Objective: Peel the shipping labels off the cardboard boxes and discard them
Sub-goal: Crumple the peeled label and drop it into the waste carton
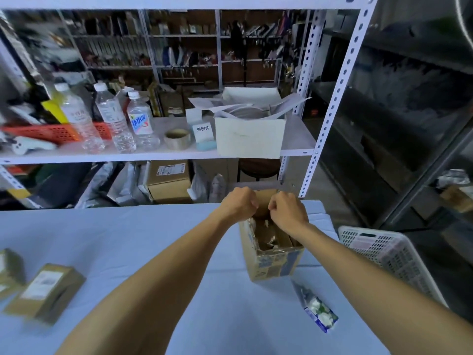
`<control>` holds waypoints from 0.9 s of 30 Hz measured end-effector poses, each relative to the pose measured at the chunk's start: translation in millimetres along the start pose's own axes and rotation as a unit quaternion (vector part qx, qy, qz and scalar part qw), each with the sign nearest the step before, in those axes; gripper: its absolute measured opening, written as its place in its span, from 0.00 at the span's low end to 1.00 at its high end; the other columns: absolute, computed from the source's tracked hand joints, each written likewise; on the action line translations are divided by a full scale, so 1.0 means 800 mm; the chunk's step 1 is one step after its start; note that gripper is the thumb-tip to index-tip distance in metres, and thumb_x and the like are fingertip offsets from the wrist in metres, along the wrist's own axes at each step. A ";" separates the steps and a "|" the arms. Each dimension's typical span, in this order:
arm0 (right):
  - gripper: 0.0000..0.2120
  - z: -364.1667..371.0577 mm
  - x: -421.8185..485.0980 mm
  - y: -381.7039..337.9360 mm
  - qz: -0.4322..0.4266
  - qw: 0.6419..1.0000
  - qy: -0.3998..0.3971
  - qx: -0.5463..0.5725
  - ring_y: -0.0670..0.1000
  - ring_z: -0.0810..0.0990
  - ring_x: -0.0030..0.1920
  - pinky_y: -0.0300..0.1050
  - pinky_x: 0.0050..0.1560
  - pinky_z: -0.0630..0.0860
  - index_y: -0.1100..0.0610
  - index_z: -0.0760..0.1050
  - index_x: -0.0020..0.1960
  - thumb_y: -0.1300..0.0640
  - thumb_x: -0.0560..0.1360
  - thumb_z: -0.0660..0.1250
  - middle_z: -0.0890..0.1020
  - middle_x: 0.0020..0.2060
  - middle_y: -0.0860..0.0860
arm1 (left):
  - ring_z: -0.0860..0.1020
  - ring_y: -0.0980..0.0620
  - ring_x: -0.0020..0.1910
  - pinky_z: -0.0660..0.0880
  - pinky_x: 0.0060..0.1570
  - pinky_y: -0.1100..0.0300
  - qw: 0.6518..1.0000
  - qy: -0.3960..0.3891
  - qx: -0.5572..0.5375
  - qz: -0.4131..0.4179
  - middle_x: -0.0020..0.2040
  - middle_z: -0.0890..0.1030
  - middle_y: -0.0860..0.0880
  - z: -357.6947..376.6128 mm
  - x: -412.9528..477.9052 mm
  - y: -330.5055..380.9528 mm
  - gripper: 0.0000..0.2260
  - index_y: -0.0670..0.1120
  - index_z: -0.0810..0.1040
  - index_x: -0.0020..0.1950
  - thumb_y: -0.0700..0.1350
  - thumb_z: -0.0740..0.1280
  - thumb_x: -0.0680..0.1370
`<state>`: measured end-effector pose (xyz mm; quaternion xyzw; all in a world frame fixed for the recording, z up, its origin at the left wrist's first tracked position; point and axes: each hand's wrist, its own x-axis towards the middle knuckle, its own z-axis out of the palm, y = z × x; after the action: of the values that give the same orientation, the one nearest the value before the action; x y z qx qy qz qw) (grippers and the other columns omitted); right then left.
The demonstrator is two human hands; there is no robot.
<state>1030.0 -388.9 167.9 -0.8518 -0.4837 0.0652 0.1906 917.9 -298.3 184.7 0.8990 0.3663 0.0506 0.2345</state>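
Two curled hands (239,203) (288,210) above a tall, glossy-taped, open cardboard box (273,262).

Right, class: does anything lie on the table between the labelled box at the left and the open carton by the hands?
Nothing visible does. Bare tablecloth runs from the labelled box to the open carton; only the left forearm passes over that stretch.
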 end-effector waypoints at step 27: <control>0.13 0.189 -0.176 -0.520 -0.453 0.859 -0.231 -0.060 0.60 0.77 0.56 0.47 0.46 0.70 0.61 0.75 0.55 0.54 0.75 0.64 0.79 0.55 0.58 | 0.78 0.41 0.56 0.76 0.53 0.50 0.912 0.122 0.050 -0.388 0.55 0.81 0.41 -0.152 -0.460 -0.391 0.12 0.42 0.79 0.53 0.37 0.59 0.75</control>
<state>579.5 -277.6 180.3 -0.5095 -0.8489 0.1370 0.0303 420.1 -308.2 178.2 0.6837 0.7139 0.0471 0.1439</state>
